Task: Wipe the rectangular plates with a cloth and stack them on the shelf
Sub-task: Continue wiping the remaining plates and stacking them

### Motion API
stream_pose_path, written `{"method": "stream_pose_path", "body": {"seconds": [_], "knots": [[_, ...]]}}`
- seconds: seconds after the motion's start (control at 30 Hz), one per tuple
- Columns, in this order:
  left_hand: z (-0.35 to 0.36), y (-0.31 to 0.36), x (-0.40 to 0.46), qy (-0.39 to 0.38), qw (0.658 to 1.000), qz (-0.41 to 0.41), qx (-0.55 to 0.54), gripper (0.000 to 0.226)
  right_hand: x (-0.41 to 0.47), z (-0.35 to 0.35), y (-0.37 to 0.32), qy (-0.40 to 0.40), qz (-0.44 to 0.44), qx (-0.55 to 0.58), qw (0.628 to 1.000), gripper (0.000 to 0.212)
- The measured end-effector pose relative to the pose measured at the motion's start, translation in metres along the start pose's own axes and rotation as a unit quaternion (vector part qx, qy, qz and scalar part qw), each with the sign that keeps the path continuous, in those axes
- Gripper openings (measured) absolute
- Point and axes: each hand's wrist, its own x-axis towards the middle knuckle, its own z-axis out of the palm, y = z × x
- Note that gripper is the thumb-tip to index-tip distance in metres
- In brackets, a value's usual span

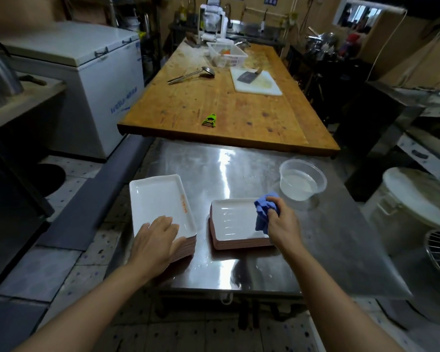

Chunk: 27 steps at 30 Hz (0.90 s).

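Two stacks of white rectangular plates with pink undersides stand on the steel table (315,237). The left stack (158,199) sits at the table's left edge, and my left hand (158,240) rests on its near corner with the thumb against the stack's side. The right stack (231,222) is near the middle. My right hand (282,219) grips a crumpled blue cloth (263,209) at the right edge of that stack's top plate.
A clear plastic bowl of water (302,182) stands right of the cloth. Behind is a wooden table (226,102) with a green peeler (210,120), ladle, cutting board with cleaver and a white basket. A white lidded bucket (414,207) is at right, a chest freezer (87,72) at left.
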Motion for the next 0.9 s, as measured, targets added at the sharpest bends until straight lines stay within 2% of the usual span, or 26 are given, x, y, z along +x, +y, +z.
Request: {"method": "stream_pose_path", "body": {"seconds": [0.1,0.2,0.27,0.33,0.43,0.5,0.6,0.7,0.8,0.9], "knots": [[-0.007,0.033,0.021,0.028,1.000,0.004,-0.014,0.047,0.014,-0.007,0.011,-0.015,-0.010,-0.018,1.000,0.027],[-0.004,0.079,0.045,0.049,0.993,-0.023,-0.101,0.043,0.033,-0.013,0.027,-0.024,-0.046,-0.079,0.996,0.027],[0.006,0.102,0.060,0.004,0.986,-0.085,-0.140,0.051,0.047,-0.012,0.045,-0.065,-0.068,-0.127,0.987,0.025],[0.018,0.116,0.074,-0.048,0.978,-0.154,-0.135,0.056,0.057,-0.011,0.062,-0.113,-0.088,-0.164,0.976,0.023],[0.037,0.121,0.089,-0.075,0.959,-0.237,-0.135,0.050,0.069,-0.006,0.085,-0.156,-0.131,-0.249,0.947,0.024],[0.050,0.120,0.093,-0.088,0.946,-0.279,-0.142,0.046,0.071,-0.002,0.097,-0.124,-0.162,-0.324,0.924,0.025],[0.059,0.120,0.097,-0.103,0.921,-0.347,-0.148,0.043,0.072,-0.002,0.103,-0.091,-0.199,-0.355,0.909,0.020],[0.066,0.119,0.100,-0.102,0.916,-0.365,-0.135,0.049,0.078,0.002,0.109,-0.138,-0.192,-0.352,0.906,0.024],[0.071,0.117,0.099,-0.093,0.914,-0.369,-0.137,0.058,0.092,0.008,0.111,-0.144,-0.174,-0.347,0.910,0.027],[0.073,0.116,0.099,-0.073,0.917,-0.363,-0.152,0.055,0.111,0.018,0.104,-0.161,-0.139,-0.374,0.903,0.038]]}}
